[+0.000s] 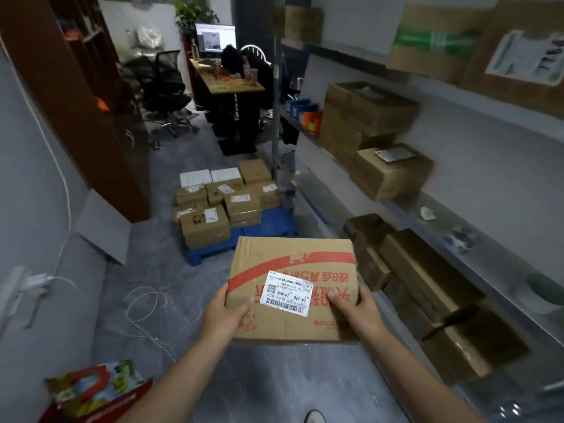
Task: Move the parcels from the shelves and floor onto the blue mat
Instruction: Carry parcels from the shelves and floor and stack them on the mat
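Left hand (224, 314) and right hand (358, 312) — fingers wrapped on opposite sides — hold a labelled cardboard parcel (293, 288); blue mat (268, 222) with stacked parcels (219, 206) lies ahead beyond fingers.

Two hands (226, 314) (359, 312), one red-printed parcel (293, 288), one blue mat (276, 221) (some ten parcels (204, 228) aboard)

Narrow room. Grey floor (274, 386), scuffed pale in patches; loose white cable (134, 303) lying at left. Pale wall (30, 178) left, tall brown cabinet (100, 123) beyond it. Metal shelving (488, 254) along right. Far end: black office chair (166, 83), lit monitor (215, 36), leafy plant (195, 12).
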{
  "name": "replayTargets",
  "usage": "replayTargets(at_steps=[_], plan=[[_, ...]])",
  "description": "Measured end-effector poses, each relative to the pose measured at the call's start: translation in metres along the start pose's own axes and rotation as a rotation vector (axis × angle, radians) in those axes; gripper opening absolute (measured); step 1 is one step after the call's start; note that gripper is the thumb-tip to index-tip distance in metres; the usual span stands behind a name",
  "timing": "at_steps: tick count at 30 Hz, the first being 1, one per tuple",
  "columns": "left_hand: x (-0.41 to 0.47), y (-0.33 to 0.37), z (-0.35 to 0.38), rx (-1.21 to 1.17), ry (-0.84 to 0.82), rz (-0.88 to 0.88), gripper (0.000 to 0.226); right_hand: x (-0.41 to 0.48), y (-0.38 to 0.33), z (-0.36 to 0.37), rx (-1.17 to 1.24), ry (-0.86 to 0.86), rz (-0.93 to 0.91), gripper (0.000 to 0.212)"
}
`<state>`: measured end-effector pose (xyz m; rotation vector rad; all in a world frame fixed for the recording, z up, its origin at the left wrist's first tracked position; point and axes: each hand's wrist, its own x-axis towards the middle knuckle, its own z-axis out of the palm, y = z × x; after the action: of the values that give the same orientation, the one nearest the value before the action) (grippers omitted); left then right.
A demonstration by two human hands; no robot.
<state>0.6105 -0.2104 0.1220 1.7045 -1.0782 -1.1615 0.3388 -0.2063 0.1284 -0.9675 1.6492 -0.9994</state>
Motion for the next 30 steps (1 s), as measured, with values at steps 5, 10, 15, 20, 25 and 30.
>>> replayTargets(at_steps=[5,10,15,20,25,30], plan=[[0.075,0.037,0.027,-0.022,0.119,-0.022,0.049,0.111,-0.043,0.005,-0.036,-0.062,-0.046,0.067],[0.146,0.064,0.041,-0.088,0.211,-0.068,0.05,0.21,-0.072,0.023,-0.068,-0.149,-0.071,0.064],[0.205,0.073,0.032,-0.13,0.342,-0.092,0.044,0.289,-0.095,0.069,-0.092,-0.243,-0.068,0.043],[0.285,0.083,0.004,-0.092,0.375,-0.119,0.043,0.367,-0.131,0.14,-0.111,-0.255,-0.088,0.056],[0.397,0.098,-0.05,-0.05,0.344,-0.126,0.046,0.441,-0.18,0.224,-0.139,-0.284,-0.085,0.055],[0.498,0.114,-0.11,-0.015,0.321,-0.109,0.039,0.504,-0.224,0.309,-0.13,-0.301,-0.081,0.054]])
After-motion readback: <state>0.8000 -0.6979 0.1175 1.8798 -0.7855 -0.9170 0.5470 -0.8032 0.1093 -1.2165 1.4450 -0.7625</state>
